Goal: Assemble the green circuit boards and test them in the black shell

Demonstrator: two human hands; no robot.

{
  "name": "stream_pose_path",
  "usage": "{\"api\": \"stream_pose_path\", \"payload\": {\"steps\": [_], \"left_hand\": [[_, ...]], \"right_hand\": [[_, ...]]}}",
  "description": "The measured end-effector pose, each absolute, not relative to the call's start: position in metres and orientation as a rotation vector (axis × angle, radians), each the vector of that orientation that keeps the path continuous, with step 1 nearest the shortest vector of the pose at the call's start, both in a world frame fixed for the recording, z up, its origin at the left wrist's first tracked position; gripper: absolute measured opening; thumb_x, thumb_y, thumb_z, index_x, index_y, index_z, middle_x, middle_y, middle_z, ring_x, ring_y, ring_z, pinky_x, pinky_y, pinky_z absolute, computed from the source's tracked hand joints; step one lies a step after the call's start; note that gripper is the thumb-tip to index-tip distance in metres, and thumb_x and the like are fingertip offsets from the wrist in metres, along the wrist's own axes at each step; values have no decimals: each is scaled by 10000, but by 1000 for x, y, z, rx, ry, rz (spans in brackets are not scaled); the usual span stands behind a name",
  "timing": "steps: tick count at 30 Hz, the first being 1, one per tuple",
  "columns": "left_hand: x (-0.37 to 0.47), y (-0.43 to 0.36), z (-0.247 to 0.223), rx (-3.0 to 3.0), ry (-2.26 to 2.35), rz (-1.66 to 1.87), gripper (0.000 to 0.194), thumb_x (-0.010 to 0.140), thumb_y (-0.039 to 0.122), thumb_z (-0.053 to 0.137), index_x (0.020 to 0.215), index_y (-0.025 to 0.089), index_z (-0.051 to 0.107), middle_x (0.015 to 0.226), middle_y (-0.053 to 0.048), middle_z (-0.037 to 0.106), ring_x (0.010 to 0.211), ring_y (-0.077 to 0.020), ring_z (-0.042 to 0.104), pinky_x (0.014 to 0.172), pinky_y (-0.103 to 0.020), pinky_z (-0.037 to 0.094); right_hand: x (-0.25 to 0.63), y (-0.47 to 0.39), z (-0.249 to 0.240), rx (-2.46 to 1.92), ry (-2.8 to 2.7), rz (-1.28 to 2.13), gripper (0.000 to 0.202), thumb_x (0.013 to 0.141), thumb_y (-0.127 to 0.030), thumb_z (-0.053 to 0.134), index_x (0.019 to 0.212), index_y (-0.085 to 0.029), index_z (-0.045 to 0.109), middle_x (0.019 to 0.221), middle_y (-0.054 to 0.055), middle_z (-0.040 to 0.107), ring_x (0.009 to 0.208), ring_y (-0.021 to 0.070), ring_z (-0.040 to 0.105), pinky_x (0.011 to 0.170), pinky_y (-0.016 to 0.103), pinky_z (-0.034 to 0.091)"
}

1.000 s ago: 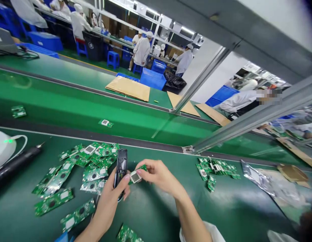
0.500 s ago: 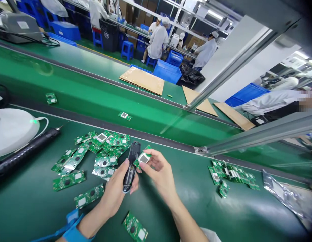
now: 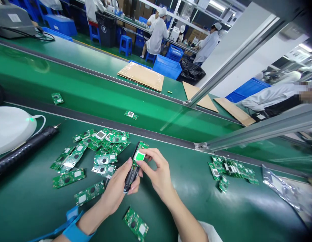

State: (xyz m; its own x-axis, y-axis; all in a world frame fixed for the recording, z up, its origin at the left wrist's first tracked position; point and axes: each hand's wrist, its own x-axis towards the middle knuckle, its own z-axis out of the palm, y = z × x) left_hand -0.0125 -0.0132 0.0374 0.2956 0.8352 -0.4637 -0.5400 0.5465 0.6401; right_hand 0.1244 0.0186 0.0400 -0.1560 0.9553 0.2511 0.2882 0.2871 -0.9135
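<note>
My left hand [image 3: 120,181] is closed around a black plastic housing [image 3: 131,178], held tilted above the green bench. Between the thumb and fingers of my right hand [image 3: 157,171] is a small green circuit board [image 3: 143,145], pressed against the upper part of the housing. Its little screen [image 3: 140,156] glows bright green. Left of my hands lies a loose pile of similar circuit boards [image 3: 105,159]. One more board [image 3: 135,224] rests below my hands, near the front. A blue strap [image 3: 76,230] circles my left wrist.
A black electric screwdriver [image 3: 27,149] lies beside a white round device [image 3: 13,131] on the left. More boards [image 3: 231,169] and a silver bag [image 3: 281,186] are at right. Two boards sit on the green belt [image 3: 95,97] beyond a metal frame. Co-workers [image 3: 157,33] are in the background.
My right hand has brought the circuit board onto the housing, covering its upper part. The board's screen has turned from grey to bright green. Boards on the belt have shifted slightly right.
</note>
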Motion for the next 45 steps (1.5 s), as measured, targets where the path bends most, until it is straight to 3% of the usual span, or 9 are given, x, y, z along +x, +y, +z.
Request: {"api": "stream_pose_path", "payload": {"steps": [9,24,29,32,37,41,45], "left_hand": [[-12,-18,41,419,846,985,491,799,631,642,721,151,578,416,65,429,382,-62,308,424,-215,254],[-12,-19,42,435,877,1006,475,813,627,621,718,166,555,440,59,436,393,-66,292,430,-219,250],[-6,-25,33,597,1065,1026,473,813,645,608,932,187,616,527,34,484,497,-131,400,487,-251,330],[-1,-28,31,620,1170,1079,542,777,643,657,1090,202,625,616,3,541,592,-174,463,539,-274,385],[-4,-22,21,583,1060,1056,444,842,628,592,955,200,627,653,4,537,557,-125,430,509,-232,368],[-6,-12,-1,527,823,982,469,791,648,644,810,181,600,574,15,537,410,-77,425,408,-193,323],[-1,-8,-14,521,763,928,516,771,679,636,734,167,579,482,23,511,317,-67,394,344,-180,281]], "right_hand": [[128,17,43,-1259,-1738,843,273,838,-239,701,1104,-299,699,922,18,471,904,168,508,831,310,469],[130,19,47,-1185,-1740,943,285,831,-266,714,1113,-295,686,920,17,526,873,162,524,778,289,464],[119,10,40,-1375,-1644,1047,242,842,-330,674,1047,-234,587,701,-48,520,595,114,479,579,245,392],[116,4,33,-1446,-1483,973,209,851,-351,606,978,-225,499,648,-62,498,535,109,460,508,223,357],[161,6,24,-1783,-1609,543,150,867,-347,543,948,-230,496,626,-59,493,500,118,465,515,226,340],[213,16,23,-1885,-1769,444,129,790,-326,677,841,-254,583,632,-52,524,492,130,459,505,227,283],[225,66,28,-1830,-1812,378,208,817,-407,700,989,-293,674,810,13,573,761,199,577,700,304,444]]}}
